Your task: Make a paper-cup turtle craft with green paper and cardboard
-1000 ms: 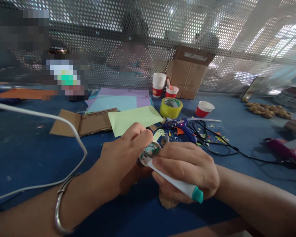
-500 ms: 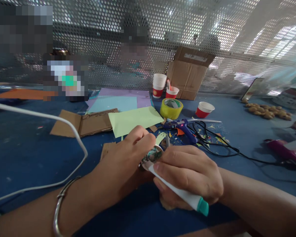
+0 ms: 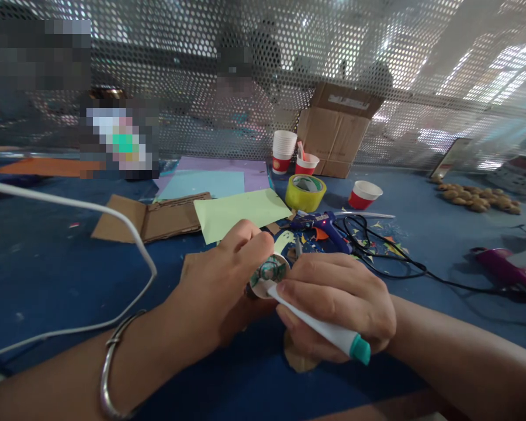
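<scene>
My left hand (image 3: 230, 275) is closed around a small round white piece (image 3: 263, 286), its face partly coloured with teal marks. Whether this piece is a disc or the end of a cup, I cannot tell. A white marker (image 3: 319, 324) with a teal end is gripped in my right hand (image 3: 342, 301), and its tip meets the lower right part of the white face. Below my right hand a rounded brown piece (image 3: 300, 355) shows, partly covered. Just beyond my fingers lie a pale green paper scrap (image 3: 284, 240) and a narrow grey tool, mostly hidden.
A blue glue gun (image 3: 322, 225) with a black cord lies ahead, beside yellow tape (image 3: 305, 193). Paper cups (image 3: 284, 153), green paper (image 3: 241, 213) and folded cardboard (image 3: 170, 216) stand or lie farther back. A white cable (image 3: 114, 210) crosses the left. A purple tool (image 3: 508, 269) lies right.
The round white piece has tilted so that more of its teal-marked face shows. My right hand and the marker have shifted slightly, with the marker's teal end a little higher.
</scene>
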Demonstrator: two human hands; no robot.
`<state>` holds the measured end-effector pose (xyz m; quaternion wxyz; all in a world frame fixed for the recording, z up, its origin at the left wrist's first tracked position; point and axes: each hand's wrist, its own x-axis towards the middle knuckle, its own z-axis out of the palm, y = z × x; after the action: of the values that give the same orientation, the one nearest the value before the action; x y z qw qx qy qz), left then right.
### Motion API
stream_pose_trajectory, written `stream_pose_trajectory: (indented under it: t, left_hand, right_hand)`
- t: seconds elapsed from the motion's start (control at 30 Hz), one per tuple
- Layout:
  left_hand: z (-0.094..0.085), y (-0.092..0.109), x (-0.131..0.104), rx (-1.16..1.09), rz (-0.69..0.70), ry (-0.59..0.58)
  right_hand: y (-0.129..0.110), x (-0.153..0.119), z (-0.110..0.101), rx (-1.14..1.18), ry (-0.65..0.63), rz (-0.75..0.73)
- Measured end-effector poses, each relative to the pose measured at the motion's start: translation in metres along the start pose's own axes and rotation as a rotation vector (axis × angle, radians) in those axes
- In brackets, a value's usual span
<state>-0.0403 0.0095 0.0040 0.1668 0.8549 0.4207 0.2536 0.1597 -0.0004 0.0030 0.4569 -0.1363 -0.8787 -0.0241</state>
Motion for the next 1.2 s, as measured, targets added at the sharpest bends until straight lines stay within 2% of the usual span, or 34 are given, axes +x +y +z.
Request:
stream_pose_trajectory:
  t: [0.1,0.17,0.3,0.37,0.47,0.6,0.77,0.9,1.0,1.13,1.2]
  left_hand:
    - [0.002,0.002,0.001,-0.02,0.026,-0.05]
    - [0.002,0.003,0.001,-0.01,-0.032,0.013]
    - [0.0,0.004,0.002,-0.048,-0.121,0.19]
    - [0.0,0.003,0.003,-0.094,-0.113,0.269]
    - [0.002,0.003,0.003,-0.097,-0.086,0.361]
    - [0.004,0.005,0.003,-0.101,-0.046,0.406]
    - [0.0,0.005,-0.001,-0.387,-0.08,0.282]
    - [-0.008,0.003,0.001,-0.688,-0.267,0.136]
    - [-0.012,0.0,0.007,-0.719,-0.38,0.103]
    - [-0.014,-0.005,0.012,-0.703,-0.393,-0.018]
    - [-0.013,-0.006,0.013,-0.69,-0.396,-0.03]
  right_hand:
    - [0.0,0.0,-0.004,-0.013,0.032,0.018]
    - [0.001,-0.002,-0.007,-0.017,0.091,0.079]
    - [0.006,-0.004,-0.007,-0.03,0.294,0.258]
    - [0.008,-0.004,-0.003,-0.028,0.272,0.36]
    - [0.009,-0.001,0.004,0.021,0.166,0.494]
    - [0.009,0.001,0.008,0.132,0.154,0.579]
    - [0.01,0.002,0.007,0.258,0.213,0.608]
    - [0.012,0.002,0.006,0.25,0.206,0.605]
    - [0.015,0.0,0.006,0.235,0.186,0.606]
    - [0.02,-0.002,0.007,0.232,0.116,0.604]
    - [0.021,-0.001,0.007,0.212,0.092,0.593]
